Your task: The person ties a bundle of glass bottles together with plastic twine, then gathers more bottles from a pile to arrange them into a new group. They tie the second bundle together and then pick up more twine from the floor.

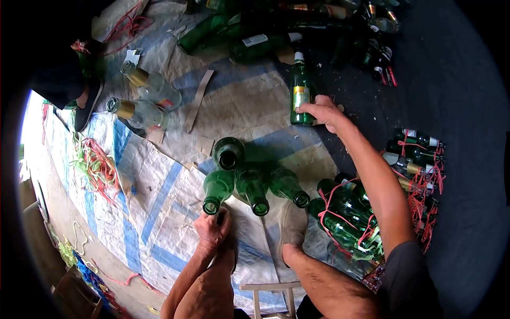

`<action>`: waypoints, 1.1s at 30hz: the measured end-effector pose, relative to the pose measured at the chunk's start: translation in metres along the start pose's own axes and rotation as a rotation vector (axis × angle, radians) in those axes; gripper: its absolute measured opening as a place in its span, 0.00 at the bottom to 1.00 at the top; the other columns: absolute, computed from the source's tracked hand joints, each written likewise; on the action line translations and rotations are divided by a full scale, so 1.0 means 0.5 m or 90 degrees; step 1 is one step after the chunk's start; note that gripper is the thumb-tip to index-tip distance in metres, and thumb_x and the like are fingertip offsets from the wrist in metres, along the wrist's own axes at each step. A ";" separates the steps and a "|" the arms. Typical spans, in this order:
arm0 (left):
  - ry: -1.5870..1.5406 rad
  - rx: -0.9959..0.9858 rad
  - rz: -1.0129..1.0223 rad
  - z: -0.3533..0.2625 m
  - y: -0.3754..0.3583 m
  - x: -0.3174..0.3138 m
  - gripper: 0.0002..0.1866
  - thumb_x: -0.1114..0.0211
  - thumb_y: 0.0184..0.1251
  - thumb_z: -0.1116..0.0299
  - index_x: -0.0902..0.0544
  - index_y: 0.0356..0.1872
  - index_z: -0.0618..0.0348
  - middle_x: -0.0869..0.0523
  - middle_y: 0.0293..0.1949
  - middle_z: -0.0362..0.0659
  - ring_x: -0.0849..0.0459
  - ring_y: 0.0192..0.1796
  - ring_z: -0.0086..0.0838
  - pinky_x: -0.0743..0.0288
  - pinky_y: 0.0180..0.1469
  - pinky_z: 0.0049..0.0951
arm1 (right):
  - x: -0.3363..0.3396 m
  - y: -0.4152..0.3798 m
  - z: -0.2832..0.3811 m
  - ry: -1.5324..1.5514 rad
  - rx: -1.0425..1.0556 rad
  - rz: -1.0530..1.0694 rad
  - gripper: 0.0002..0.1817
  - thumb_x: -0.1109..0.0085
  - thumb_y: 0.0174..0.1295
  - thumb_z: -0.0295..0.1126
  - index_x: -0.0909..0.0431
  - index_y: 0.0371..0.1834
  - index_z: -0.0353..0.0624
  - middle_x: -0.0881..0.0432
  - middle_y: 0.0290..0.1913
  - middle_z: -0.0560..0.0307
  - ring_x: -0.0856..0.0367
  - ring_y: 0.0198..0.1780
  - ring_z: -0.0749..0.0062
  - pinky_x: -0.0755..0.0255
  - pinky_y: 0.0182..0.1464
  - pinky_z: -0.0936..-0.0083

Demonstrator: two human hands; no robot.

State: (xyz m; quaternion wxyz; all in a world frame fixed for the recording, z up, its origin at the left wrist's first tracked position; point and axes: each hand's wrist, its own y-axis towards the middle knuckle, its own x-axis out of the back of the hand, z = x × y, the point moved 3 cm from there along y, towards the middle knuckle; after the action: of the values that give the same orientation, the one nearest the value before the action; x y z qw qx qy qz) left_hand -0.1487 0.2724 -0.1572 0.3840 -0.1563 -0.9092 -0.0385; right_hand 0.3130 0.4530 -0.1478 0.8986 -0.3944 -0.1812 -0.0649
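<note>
My right hand (328, 112) grips a green glass bottle (300, 106) with a yellow label and a pale top, at the edge between the sheet and the dark floor. My left hand (212, 227) is closed just below the leftmost of several open-necked green bottles (252, 183) standing in a cluster before my feet. What its fingers hold, if anything, is hidden. Two clear bottles with gold necks, one a clear bottle (142, 114) and the other a clear bottle (154, 87), stand further left.
Bundles of green bottles (348, 212) tied with pink string lie at my right. More bottles (260, 47) lie at the back. Tangled string (98, 165) and a cardboard strip (200, 101) lie on the striped sheet (159, 212). Another person's shoe (88, 106) is at the left.
</note>
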 end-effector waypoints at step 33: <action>-0.007 0.005 0.002 0.001 0.002 0.000 0.06 0.23 0.64 0.72 0.10 0.41 0.51 0.15 0.37 0.44 0.10 0.36 0.43 0.16 0.39 0.38 | -0.012 -0.122 0.140 -0.297 0.368 -0.136 0.30 0.17 0.60 0.50 0.12 0.50 0.34 0.09 0.44 0.50 0.11 0.44 0.68 0.17 0.49 0.69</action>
State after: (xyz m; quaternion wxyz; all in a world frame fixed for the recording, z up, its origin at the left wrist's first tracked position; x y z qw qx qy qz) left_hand -0.1487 0.2736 -0.1577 0.3800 -0.1565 -0.9110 -0.0332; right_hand 0.2723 0.4627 -0.0649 0.8954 -0.1081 -0.4318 -0.0127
